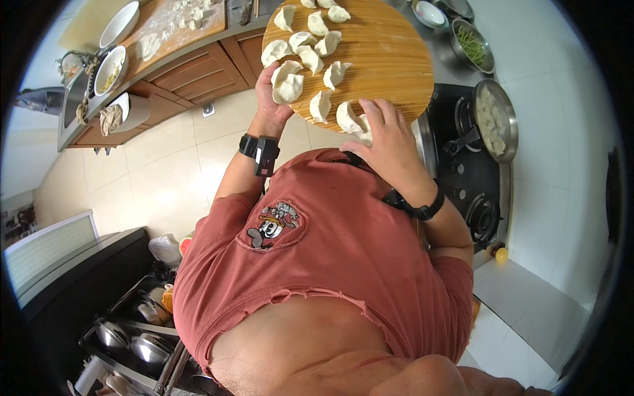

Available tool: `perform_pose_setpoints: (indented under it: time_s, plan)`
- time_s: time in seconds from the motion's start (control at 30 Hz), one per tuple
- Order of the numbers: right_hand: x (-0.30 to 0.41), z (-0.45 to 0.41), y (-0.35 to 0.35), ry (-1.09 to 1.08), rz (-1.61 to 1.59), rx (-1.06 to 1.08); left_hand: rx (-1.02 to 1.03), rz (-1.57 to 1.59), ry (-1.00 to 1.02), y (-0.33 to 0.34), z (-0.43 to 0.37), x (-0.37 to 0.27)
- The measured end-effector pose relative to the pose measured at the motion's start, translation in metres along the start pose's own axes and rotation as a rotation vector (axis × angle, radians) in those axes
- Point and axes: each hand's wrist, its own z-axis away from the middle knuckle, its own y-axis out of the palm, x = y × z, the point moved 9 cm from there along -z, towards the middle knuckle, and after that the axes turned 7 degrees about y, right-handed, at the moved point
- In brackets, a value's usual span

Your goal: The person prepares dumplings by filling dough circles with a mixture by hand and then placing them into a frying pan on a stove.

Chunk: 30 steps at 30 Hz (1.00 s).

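A round wooden board is held up before my body, with several uncooked dumplings mostly along its left side and near edge. My left hand grips the board's left edge, partly tucked under it. At the near edge, my right hand curves over a dumpling, thumb to one side and fingers to the other. My fingers partly hide this dumpling, so I cannot tell whether they pinch it. Beside it lies another dumpling.
On the right, a steel frying pan with several dumplings sits on the black gas hob. Behind it are green beans in a metal bowl. A floured work board and a white bowl occupy the left counter.
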Motion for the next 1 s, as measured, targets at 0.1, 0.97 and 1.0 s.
perform_pose_setpoints:
  time_s: [0.1, 0.97, 1.0]
  plan:
    - [-0.002, -0.008, 0.008, 0.107, -0.013, 0.031, -0.049, -0.074, 0.031, -0.007, -0.001, -0.001]
    - [-0.073, 0.003, -0.020, 0.291, -0.535, -0.215, -0.245, -0.416, 0.026, -0.030, -0.010, -0.012]
    - [-0.083, 0.007, -0.022, 0.346, -0.591, -0.147, -0.240, -0.415, 0.023, -0.033, -0.010, -0.012]
